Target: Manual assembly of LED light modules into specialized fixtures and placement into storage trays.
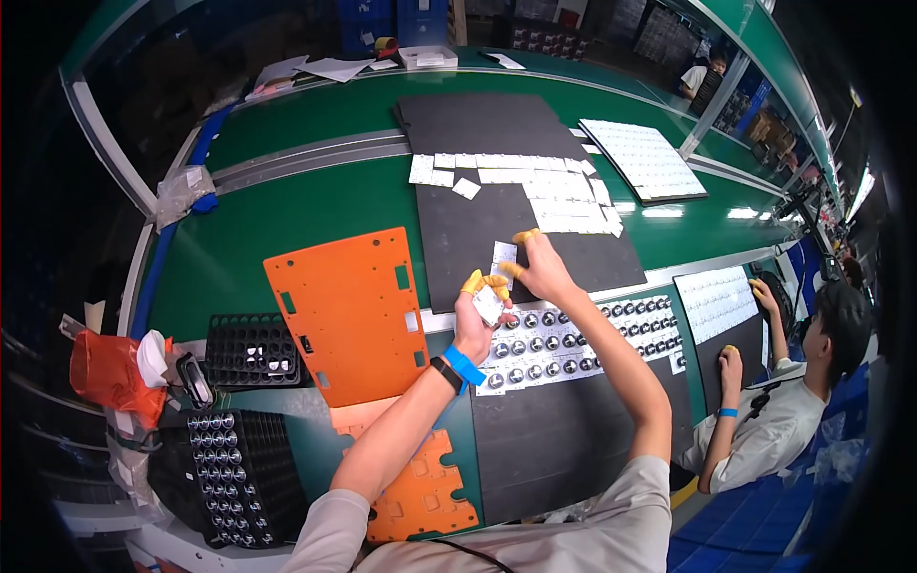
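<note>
My left hand (pixel 480 304), with yellow finger covers and a blue wristband, is closed around a few thin white square pieces (pixel 487 306). My right hand (pixel 541 270), also in yellow finger covers, pinches the edge of a small white strip of square pieces (pixel 503 252) just above it. Both hands are over the near part of a dark grey board (pixel 468 239). Rows of similar white pieces (pixel 570 202) lie farther up on that board, one piece tilted apart. Below my right forearm, white pieces carrying round shiny lens-like parts (pixel 552 345) stand in rows on another dark board (pixel 559 435).
An orange plate with cutouts (pixel 353 310) lies left, beside a black compartment tray (pixel 239 346). Nearer is a black tray of shiny round parts (pixel 224 468). A white sheet stack (pixel 650 160) sits far right. At right, a co-worker (pixel 793 392) handles a white sheet (pixel 716 301).
</note>
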Demonstrator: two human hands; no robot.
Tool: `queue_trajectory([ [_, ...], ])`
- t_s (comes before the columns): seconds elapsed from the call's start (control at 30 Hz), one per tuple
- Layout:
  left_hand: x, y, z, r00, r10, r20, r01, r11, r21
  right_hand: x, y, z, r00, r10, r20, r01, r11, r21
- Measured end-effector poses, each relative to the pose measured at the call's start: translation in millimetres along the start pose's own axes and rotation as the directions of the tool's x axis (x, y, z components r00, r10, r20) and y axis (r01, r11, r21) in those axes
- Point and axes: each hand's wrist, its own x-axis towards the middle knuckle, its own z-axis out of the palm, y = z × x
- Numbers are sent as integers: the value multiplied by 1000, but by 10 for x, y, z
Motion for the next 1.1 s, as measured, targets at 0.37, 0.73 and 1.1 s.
queue_trajectory([
  [0.37,-41,-48,65,995,-89,33,91,993,-79,114,101,-77,993,8,-114,-45,946,-322],
  [0.73,-63,2,80,962,-260,87,271,950,-158,-128,-302,-658,969,240,61,-246,961,124],
  [1.1,-1118,155,281,937,-350,22,324,840,-436,-212,-186,196,993,109,44,-87,930,-356],
])
